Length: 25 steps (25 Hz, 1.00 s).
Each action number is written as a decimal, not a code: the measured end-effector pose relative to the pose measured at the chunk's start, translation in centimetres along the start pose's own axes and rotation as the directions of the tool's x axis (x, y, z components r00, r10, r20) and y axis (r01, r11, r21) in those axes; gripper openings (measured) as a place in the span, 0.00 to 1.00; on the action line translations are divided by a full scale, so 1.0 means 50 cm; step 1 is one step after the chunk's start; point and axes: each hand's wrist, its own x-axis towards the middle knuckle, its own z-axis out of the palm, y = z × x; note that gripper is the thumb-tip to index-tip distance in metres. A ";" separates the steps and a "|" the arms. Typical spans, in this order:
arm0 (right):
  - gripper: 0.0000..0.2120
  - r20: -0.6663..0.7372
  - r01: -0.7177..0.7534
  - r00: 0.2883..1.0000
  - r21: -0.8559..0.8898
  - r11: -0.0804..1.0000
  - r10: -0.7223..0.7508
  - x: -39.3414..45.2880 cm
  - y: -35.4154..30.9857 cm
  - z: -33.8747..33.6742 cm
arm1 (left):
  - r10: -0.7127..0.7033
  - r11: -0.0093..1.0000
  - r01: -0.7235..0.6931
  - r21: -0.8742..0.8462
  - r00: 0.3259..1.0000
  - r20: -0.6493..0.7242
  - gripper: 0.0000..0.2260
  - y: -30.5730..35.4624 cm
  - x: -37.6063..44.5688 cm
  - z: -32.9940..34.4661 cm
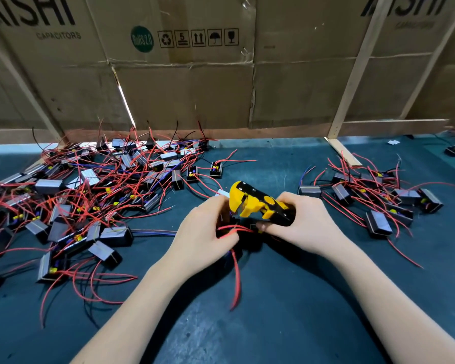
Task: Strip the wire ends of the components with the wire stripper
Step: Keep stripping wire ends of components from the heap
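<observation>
Stripping step in hand. Right hand wrapped round the handles of the yellow-and-black stripper, fingers clamped on the grips, tool head tilted up and to the left. Left hand held just beside the tool head, fingers curled and pinching red wires of a dark component, mostly hidden between the two hands, just above the counter. Wire end at the stripper's mouth not discernible; seated or not, cannot tell. Large pile at left, smaller pile at right, probably unstripped and finished stock. Next move, by judgement: feed one end squarely into the notch, squeeze, pull the insulation clear, avoid nicked strands.
</observation>
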 end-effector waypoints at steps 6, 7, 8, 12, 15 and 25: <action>0.15 0.182 0.114 0.974 0.111 0.987 -0.133 -0.007 0.000 -0.011 | -0.047 0.987 0.048 -0.155 0.999 0.013 0.16 -0.003 -0.002 0.010; 0.14 0.189 0.140 0.969 0.113 0.984 -0.160 -0.009 -0.005 -0.006 | -0.050 0.989 0.051 -0.139 0.999 0.008 0.16 -0.002 -0.002 0.010; 0.12 0.184 0.153 0.967 0.127 0.980 -0.175 -0.009 -0.007 -0.004 | -0.052 0.990 0.052 -0.131 0.999 0.001 0.16 -0.002 -0.002 0.009; 0.11 0.028 0.080 0.996 0.104 0.991 -0.083 0.003 0.014 -0.025 | -0.099 0.987 0.099 -0.130 0.995 0.005 0.16 -0.002 -0.002 0.005; 0.13 -0.347 -0.174 0.932 -0.172 0.970 0.106 0.014 0.057 -0.061 | -0.129 0.989 0.129 -0.077 0.992 0.006 0.16 -0.004 -0.001 0.006; 0.26 -0.162 -0.003 0.981 0.529 0.849 0.105 0.011 0.010 -0.032 | -0.119 0.989 0.110 -0.100 0.989 -0.090 0.02 -0.005 0.002 0.004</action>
